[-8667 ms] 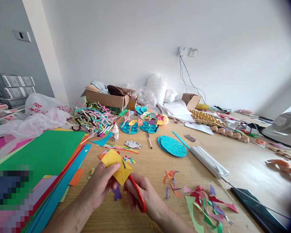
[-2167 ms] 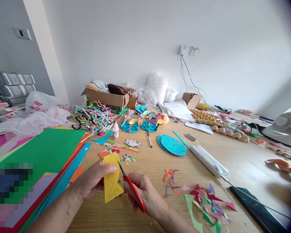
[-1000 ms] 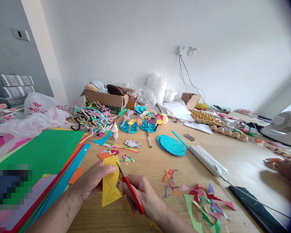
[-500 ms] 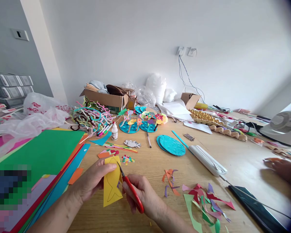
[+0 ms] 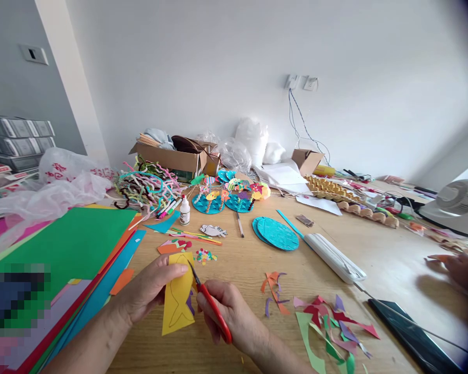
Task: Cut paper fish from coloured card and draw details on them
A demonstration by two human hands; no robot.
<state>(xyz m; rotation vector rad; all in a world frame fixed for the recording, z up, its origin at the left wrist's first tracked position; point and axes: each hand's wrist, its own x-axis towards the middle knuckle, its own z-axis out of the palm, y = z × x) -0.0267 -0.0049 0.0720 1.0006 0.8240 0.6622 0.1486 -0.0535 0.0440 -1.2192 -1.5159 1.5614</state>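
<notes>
My left hand (image 5: 146, 293) pinches a yellow paper piece (image 5: 178, 304) with a fish outline drawn on it, holding it upright over the wooden table (image 5: 237, 265). Gripped in my right hand (image 5: 228, 314) are red-handled scissors (image 5: 212, 306), whose blades bite into the paper's upper right edge. Both hands are closed on what they hold.
A stack of coloured paper sheets (image 5: 62, 249) lies at left. Paper scraps (image 5: 327, 324) litter the right foreground. Teal discs (image 5: 276, 234), a glue bottle (image 5: 184, 211), pipe cleaners (image 5: 144, 187), a cardboard box (image 5: 171, 158) and a white fan (image 5: 458, 205) stand further back. Another person's hand (image 5: 462, 270) is at right.
The yellow paper was turned from flat and tilted to upright, and the scissors have cut along its upper edge. Another person's hand has come into view at the right.
</notes>
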